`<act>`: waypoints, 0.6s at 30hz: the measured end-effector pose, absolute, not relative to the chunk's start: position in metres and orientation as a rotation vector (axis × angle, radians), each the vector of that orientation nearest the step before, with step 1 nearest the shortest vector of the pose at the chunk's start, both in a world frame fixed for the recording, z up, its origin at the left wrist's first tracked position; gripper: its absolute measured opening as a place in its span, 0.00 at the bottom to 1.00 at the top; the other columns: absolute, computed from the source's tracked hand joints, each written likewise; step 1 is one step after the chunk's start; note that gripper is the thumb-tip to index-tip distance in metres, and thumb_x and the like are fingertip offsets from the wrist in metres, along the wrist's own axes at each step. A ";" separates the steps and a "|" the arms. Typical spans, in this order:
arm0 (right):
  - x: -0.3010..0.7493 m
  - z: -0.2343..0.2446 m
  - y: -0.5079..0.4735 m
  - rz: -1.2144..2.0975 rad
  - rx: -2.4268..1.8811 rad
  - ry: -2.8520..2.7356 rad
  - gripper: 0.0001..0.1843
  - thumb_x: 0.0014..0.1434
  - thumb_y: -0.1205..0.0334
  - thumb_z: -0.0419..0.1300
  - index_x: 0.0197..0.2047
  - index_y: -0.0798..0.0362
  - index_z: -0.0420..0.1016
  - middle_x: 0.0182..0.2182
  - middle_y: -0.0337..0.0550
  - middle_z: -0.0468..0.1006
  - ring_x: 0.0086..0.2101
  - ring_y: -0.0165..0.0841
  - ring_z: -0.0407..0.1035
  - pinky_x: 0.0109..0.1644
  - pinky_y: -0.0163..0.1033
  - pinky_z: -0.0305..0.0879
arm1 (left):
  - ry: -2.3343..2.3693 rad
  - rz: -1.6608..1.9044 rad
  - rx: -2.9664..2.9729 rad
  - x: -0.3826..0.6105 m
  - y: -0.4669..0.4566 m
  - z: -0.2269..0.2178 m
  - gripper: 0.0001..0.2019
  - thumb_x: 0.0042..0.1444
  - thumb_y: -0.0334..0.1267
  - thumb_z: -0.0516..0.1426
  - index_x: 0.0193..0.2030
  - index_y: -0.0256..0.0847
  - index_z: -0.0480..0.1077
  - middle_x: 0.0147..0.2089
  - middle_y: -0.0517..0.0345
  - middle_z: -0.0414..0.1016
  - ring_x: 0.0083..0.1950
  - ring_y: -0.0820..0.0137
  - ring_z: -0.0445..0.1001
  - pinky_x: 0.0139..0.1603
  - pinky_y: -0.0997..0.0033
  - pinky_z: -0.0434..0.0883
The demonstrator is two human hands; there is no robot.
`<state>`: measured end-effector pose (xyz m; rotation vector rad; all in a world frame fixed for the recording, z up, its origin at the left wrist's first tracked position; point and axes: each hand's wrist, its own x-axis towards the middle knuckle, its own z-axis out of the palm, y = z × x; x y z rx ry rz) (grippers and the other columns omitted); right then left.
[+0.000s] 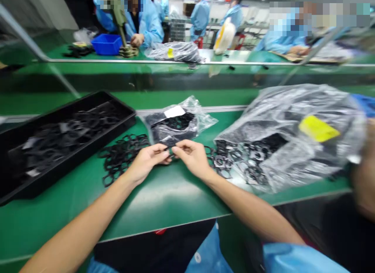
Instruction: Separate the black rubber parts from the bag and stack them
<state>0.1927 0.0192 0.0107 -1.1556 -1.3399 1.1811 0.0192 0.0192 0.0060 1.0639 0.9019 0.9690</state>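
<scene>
My left hand (150, 158) and my right hand (191, 156) meet over the green table, thumbs and fingers pinched together. Between them is a small black part (172, 152), mostly hidden by the fingertips; its exact shape does not show. Just behind the hands lies an open clear plastic bag (202, 118) with black ring-shaped parts inside and a white label. A loose pile of black ring-shaped parts (117, 159) lies beside my left hand. To the right of my right hand, more ring-shaped parts (222, 161) spill from a large clear plastic bag (293, 108) with a yellow label.
A long black tray (117, 99) full of black parts stands at the left. Behind a metal rail, co-workers in blue smocks sit at another green bench with a blue bin (107, 45) and a wrapped plastic bag (178, 52). Another person is close at the right edge.
</scene>
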 end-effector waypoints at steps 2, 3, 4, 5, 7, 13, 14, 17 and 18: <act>0.191 0.007 0.013 1.199 -1.125 -1.340 0.20 0.50 0.44 0.69 0.30 0.54 0.76 0.25 0.38 0.75 0.28 0.30 0.68 0.33 0.35 0.67 | 0.927 0.912 1.111 0.016 0.013 0.009 0.19 0.44 0.50 0.71 0.37 0.37 0.79 0.36 0.53 0.81 0.35 0.67 0.79 0.36 0.68 0.80; 0.190 0.005 0.011 1.207 -1.123 -1.347 0.21 0.50 0.42 0.69 0.31 0.54 0.76 0.26 0.38 0.75 0.28 0.30 0.68 0.33 0.35 0.67 | 0.962 0.903 1.126 0.014 0.011 0.010 0.19 0.43 0.50 0.71 0.37 0.39 0.80 0.37 0.54 0.81 0.37 0.65 0.79 0.37 0.66 0.80; 0.190 0.003 0.009 1.202 -1.119 -1.349 0.23 0.50 0.41 0.68 0.31 0.54 0.76 0.26 0.38 0.75 0.28 0.29 0.68 0.34 0.34 0.67 | 1.010 0.887 1.145 0.013 0.009 0.009 0.18 0.44 0.51 0.71 0.38 0.42 0.81 0.37 0.57 0.81 0.39 0.64 0.79 0.39 0.65 0.80; 0.190 0.001 0.008 1.189 -1.117 -1.359 0.23 0.50 0.40 0.68 0.31 0.54 0.76 0.26 0.37 0.75 0.28 0.29 0.68 0.35 0.34 0.67 | 1.071 0.872 1.165 0.012 0.009 0.009 0.17 0.45 0.52 0.70 0.38 0.46 0.81 0.37 0.60 0.81 0.39 0.64 0.78 0.40 0.65 0.80; 0.190 0.000 0.006 1.134 -1.123 -1.398 0.24 0.50 0.39 0.68 0.31 0.54 0.76 0.27 0.38 0.76 0.29 0.29 0.68 0.37 0.34 0.67 | 1.150 0.836 1.211 0.012 0.007 0.007 0.16 0.45 0.56 0.69 0.35 0.50 0.81 0.36 0.64 0.80 0.39 0.65 0.77 0.41 0.64 0.78; 0.190 0.003 0.003 1.093 -1.112 -1.456 0.22 0.53 0.43 0.69 0.31 0.55 0.76 0.28 0.37 0.76 0.30 0.28 0.68 0.36 0.31 0.67 | 1.263 0.854 1.179 0.018 0.004 0.008 0.23 0.34 0.63 0.70 0.31 0.48 0.79 0.35 0.67 0.79 0.38 0.67 0.76 0.41 0.67 0.77; 0.190 0.003 0.003 1.096 -1.124 -1.449 0.21 0.53 0.43 0.69 0.31 0.55 0.76 0.28 0.37 0.76 0.30 0.27 0.68 0.36 0.31 0.67 | 1.289 0.862 1.120 0.019 0.005 0.009 0.27 0.28 0.63 0.72 0.30 0.47 0.78 0.35 0.67 0.79 0.38 0.68 0.77 0.41 0.69 0.77; 0.191 0.002 0.006 1.090 -1.162 -1.421 0.21 0.53 0.43 0.69 0.32 0.55 0.77 0.29 0.37 0.77 0.30 0.27 0.69 0.37 0.30 0.67 | 1.359 0.893 0.938 0.021 0.006 0.013 0.36 0.11 0.61 0.74 0.30 0.43 0.77 0.34 0.64 0.80 0.38 0.69 0.78 0.38 0.76 0.78; 0.191 0.002 0.006 1.084 -1.167 -1.414 0.21 0.52 0.43 0.69 0.32 0.55 0.77 0.29 0.38 0.77 0.30 0.27 0.69 0.37 0.30 0.67 | 1.368 0.901 0.899 0.021 0.007 0.015 0.37 0.08 0.60 0.74 0.30 0.42 0.77 0.33 0.64 0.80 0.37 0.69 0.79 0.38 0.78 0.78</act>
